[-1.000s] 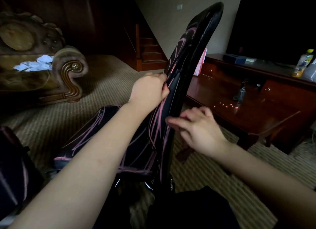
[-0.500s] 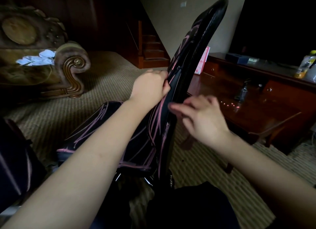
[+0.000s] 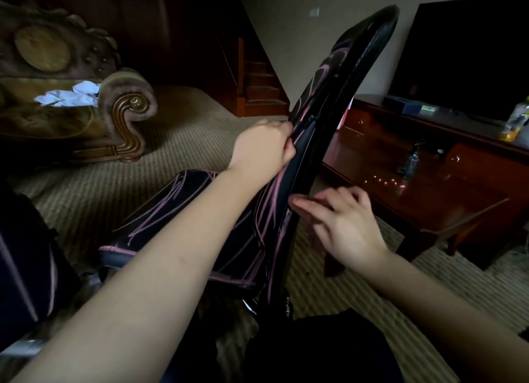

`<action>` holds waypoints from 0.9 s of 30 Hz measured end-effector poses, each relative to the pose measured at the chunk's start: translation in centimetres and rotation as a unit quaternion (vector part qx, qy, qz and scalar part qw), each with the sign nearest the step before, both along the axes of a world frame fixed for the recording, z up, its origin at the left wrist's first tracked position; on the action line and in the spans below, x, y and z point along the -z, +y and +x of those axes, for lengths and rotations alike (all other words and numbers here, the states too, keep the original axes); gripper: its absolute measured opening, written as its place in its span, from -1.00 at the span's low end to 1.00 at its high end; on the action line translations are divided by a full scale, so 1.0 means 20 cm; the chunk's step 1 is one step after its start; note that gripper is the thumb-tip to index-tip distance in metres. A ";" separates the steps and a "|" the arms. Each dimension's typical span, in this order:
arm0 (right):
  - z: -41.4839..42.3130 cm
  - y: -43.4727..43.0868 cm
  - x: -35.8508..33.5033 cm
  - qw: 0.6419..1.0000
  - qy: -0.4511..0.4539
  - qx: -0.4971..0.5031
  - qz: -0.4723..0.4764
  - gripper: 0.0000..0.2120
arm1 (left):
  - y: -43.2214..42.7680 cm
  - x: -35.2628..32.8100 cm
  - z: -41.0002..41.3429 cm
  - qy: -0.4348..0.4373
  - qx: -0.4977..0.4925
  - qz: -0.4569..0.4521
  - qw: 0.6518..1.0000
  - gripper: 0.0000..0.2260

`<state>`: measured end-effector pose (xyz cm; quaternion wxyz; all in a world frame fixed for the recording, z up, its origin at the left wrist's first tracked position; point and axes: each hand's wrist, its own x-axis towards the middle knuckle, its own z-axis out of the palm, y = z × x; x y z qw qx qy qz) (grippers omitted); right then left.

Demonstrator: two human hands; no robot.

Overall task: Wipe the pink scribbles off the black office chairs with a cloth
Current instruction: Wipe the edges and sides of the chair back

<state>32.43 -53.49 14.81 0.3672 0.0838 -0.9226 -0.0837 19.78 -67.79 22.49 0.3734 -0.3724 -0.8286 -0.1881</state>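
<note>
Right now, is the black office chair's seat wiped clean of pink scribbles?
No, pink scribbles cross the seat of the black office chair.

Ornate sofa (image 3: 86, 119) left, wooden table (image 3: 415, 193) and television (image 3: 469, 53) right

Left hand (image 3: 262, 145) grips chair (image 3: 343, 76) backrest; right hand (image 3: 340, 225) touches its edge.

Black chair (image 3: 320, 142), pink scribbles (image 3: 266, 199); striped carpet (image 3: 183, 142).
</note>
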 end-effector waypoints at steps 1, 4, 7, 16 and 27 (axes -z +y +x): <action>0.00 0.01 -0.01 1.000 -0.011 -0.005 0.020 -0.55 | 0.00 0.00 0.00 -0.001 -0.003 -0.002 1.000 -0.80; -0.03 0.03 -0.30 0.998 0.056 0.006 0.019 -0.55 | 0.00 0.00 -0.01 -0.007 0.003 0.006 1.000 -0.81; -0.05 0.06 -0.49 0.992 0.123 0.029 -0.024 -0.57 | 0.00 0.01 0.00 -0.009 0.012 0.014 1.000 -0.82; 0.01 0.01 -0.09 1.000 -0.003 -0.002 0.004 -0.53 | -0.02 0.03 0.01 -0.021 0.010 0.025 0.999 -0.82; 0.00 0.04 0.21 0.995 -0.096 -0.037 0.019 -0.56 | -0.14 0.55 0.00 -0.168 -0.007 0.120 0.978 -0.83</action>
